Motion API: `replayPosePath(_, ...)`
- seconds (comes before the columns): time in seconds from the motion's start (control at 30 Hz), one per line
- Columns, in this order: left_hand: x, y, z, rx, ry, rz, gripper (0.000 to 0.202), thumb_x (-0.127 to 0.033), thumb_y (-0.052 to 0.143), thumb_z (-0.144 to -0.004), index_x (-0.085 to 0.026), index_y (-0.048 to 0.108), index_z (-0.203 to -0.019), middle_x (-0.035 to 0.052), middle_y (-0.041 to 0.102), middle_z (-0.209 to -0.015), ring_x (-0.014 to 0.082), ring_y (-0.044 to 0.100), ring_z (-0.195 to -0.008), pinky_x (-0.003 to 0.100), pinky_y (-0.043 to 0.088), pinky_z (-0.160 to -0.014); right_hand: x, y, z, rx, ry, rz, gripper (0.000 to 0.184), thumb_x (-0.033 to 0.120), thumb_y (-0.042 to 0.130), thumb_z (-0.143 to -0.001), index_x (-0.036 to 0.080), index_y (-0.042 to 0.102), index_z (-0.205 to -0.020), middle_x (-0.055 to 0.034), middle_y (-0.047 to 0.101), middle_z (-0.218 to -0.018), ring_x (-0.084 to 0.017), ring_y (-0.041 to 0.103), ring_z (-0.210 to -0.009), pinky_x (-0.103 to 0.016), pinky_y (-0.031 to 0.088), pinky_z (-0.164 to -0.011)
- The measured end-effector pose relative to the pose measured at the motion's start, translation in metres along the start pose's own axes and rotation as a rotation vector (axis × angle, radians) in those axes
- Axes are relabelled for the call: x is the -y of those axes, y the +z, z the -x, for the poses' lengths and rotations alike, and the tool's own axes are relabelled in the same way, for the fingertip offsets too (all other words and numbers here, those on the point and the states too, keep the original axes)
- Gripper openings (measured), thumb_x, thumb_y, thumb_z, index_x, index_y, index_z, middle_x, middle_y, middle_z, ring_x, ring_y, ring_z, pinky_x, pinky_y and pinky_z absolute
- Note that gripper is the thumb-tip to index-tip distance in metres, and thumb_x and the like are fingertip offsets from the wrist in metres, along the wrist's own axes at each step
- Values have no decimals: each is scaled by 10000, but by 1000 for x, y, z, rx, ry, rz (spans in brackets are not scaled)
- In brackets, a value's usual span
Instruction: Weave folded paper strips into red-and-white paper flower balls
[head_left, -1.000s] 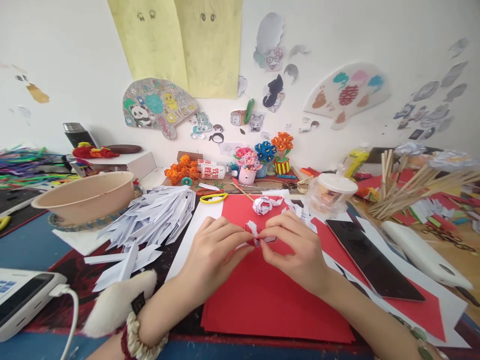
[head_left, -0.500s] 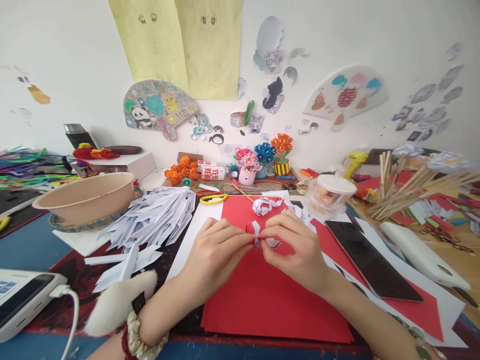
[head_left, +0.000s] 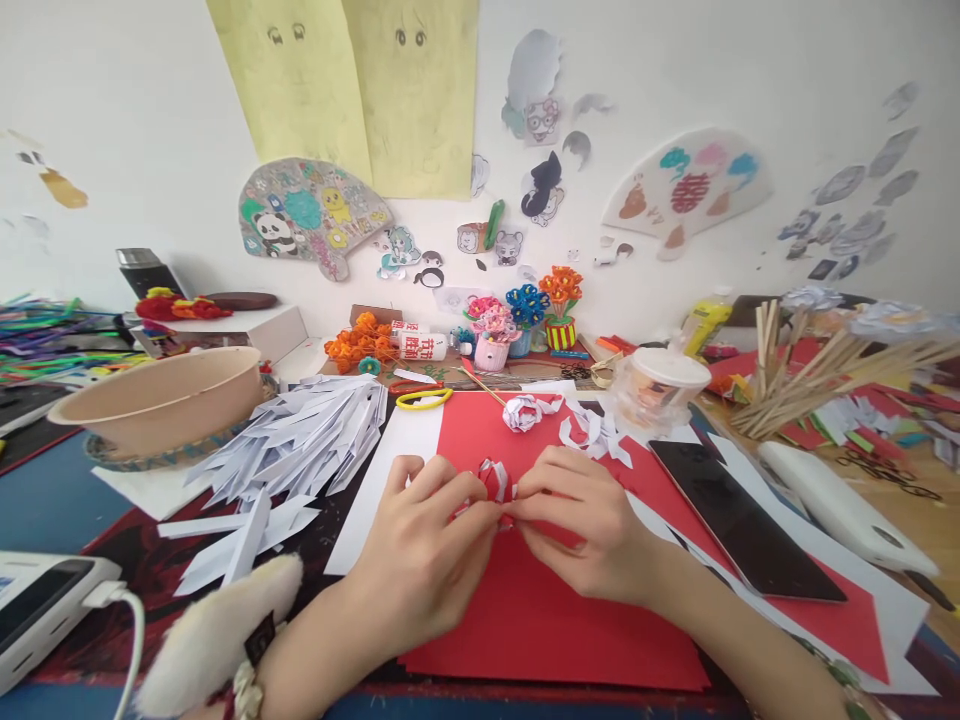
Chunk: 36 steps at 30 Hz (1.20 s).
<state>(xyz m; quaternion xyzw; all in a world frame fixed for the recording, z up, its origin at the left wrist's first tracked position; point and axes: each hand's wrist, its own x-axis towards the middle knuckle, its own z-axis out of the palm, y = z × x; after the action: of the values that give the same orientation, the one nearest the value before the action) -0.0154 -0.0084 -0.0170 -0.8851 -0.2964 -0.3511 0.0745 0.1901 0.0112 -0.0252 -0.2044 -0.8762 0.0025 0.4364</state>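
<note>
Red-and-white paper roll (head_left: pixel 496 479) sits pinched between both hands, just above the red sheet (head_left: pixel 540 620), mid-table, near the person's edge. Left hand (head_left: pixel 424 545): thumb and forefinger closed on the roll's left side, other fingers (head_left: pixel 409 478) curled loosely above. Right hand (head_left: pixel 585 525): fingertips clamped on the roll's lower right side, palm down over the sheet. The hands meet at the roll, fingertips nearly touching.

Roll is short and compact. Its long axis runs roughly upright, leaning slightly away from the person. Looped, striped end points up and toward the wall; narrow end is down, hidden in the pinch. Can't tell whether the base touches the sheet.

Around it:
- finished paper rose (head_left: pixel 523 411) lies on the far part of the red sheet, beyond the roll
- loose curled white strips (head_left: pixel 592 432) just right of the rose
- heap of folded white paper pieces (head_left: pixel 300 435) to the left, fanned across the table (head_left: pixel 45 500)
- yellow scissors (head_left: pixel 424 398) at the far edge of the sheet, left of the rose
- tan bowl (head_left: pixel 157 395) far left
- black slab (head_left: pixel 739 520) lies flat right of the right hand, long axis running diagonally
- lidded clear cup (head_left: pixel 660 385) behind the slab
- bundle of wooden sticks (head_left: pixel 825 365) far right
- white device with cable (head_left: pixel 45 610) at the lower left corner
</note>
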Motion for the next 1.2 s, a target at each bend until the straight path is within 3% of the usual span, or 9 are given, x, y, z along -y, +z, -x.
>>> replayPosePath(0.2, 7, 6, 13, 94, 114, -16, 209, -70, 451, -923, -159, 640, -930, 26, 610, -740, 179, 429, -692, 350, 221, -638, -1, 6, 8, 117, -73, 103, 203, 47, 500, -871, 142, 668, -808, -65, 646, -729, -166, 502, -648, -300, 353, -568)
replayPosePath(0.37, 11, 11, 16, 120, 144, -40, 311, -118, 336, -1020, -154, 626, -914, 6, 583, -717, 161, 452, -673, 335, 255, -629, -2, 9, 10, 172, -81, 138, 222, 57, 475, -894, 142, 670, -828, -60, 636, -715, -169, 531, -643, -297, 372, -578)
replayPosePath(0.6, 8, 6, 16, 137, 35, -79, 253, -141, 401, -998, -173, 637, -913, 26, 637, -806, 177, 491, -702, 342, 288, -635, -2, 8, 8, 182, -22, 87, 219, 71, 474, -908, 144, 677, -864, -67, 663, -758, -173, 541, -660, -304, 398, -571)
replayPosePath(0.73, 5, 5, 13, 167, 50, -152, 297, -139, 364, -1011, -165, 634, -889, 30, 635, -783, 181, 509, -705, 338, 297, -622, -2, 8, 8, 179, -9, 111, 208, 79, 491, -901, 138, 684, -850, -64, 670, -760, -169, 533, -657, -305, 390, -570)
replayPosePath(0.97, 4, 7, 9, 131, 113, -215, 390, -98, 271, -1026, -152, 600, -822, 19, 588, -703, 165, 472, -631, 326, 286, -589, 0, 6, 6, 153, -70, 367, 156, 152, 557, -906, 139, 700, -847, -44, 684, -726, -170, 532, -628, -322, 343, -559)
replayPosePath(1.2, 5, 18, 16, 76, 87, -285, 363, -90, 285, -1001, -172, 589, -819, 38, 579, -715, 186, 455, -654, 335, 282, -568, 1, 11, 8, 182, -91, 364, 251, 75, 469, -937, 147, 681, -823, -40, 674, -711, -147, 557, -598, -312, 340, -542)
